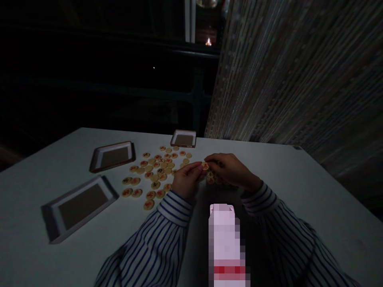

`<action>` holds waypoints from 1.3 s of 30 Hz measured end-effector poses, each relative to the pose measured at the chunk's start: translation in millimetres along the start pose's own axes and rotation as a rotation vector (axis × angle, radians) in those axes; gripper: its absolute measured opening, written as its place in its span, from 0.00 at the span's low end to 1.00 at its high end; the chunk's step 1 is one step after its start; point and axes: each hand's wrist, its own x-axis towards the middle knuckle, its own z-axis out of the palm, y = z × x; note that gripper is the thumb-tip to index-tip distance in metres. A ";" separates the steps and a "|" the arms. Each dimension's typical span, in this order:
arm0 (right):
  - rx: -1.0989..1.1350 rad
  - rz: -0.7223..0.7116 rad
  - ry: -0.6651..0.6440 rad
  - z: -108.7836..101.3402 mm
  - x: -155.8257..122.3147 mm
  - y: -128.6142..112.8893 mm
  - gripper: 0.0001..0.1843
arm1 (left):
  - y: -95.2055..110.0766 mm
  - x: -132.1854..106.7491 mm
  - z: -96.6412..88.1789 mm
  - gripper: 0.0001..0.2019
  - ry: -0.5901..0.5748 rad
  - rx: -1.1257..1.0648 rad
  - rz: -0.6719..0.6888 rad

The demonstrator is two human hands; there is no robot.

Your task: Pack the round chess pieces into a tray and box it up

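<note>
Head view, read left to right: I first see a long shallow tray [83, 202] on the tabletop [314, 191], with a second tray [115, 157] behind it; neither looks at risk from where the hands are. Next come the scattered xiangqi pieces [160, 171], lying flat, some with red or dark characters up and others apparently blank side up. The nearest of them sits just beside the left striped cuff [175, 205], so a careless sweep of that forearm could scatter them. A small tray [183, 139] stands beyond them.

The left hand [187, 179] has its fingers closed in a narrow pinch on one xiangqi piece [205, 166], held with its red character showing, between the two hands. I judge that pinch to be the weak point: the disc is small and round, and a loose or off-centre grip could let it slip. The right hand [229, 167] is curled, fingertips at the disc's far edge; I can't tell whether they grip it or how wide they stand. Directly beneath lies a tight cluster of pieces [211, 180], partly hidden, which a dropping wrist could topple or spread. Dim light makes misreading a character likelier, too.
</note>
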 end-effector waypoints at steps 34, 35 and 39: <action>-0.118 -0.011 -0.105 2.9 -0.7 5.0 0.17 | -2.8 1.0 -0.2 0.11 0.035 -0.029 -0.043; -0.119 -0.014 -0.105 3.0 -0.6 5.2 0.17 | -3.1 1.0 -0.2 0.11 0.036 -0.032 -0.047; -0.123 -0.020 -0.125 2.9 0.2 5.8 0.17 | -5.1 2.0 -1.1 0.12 0.026 -0.040 -0.049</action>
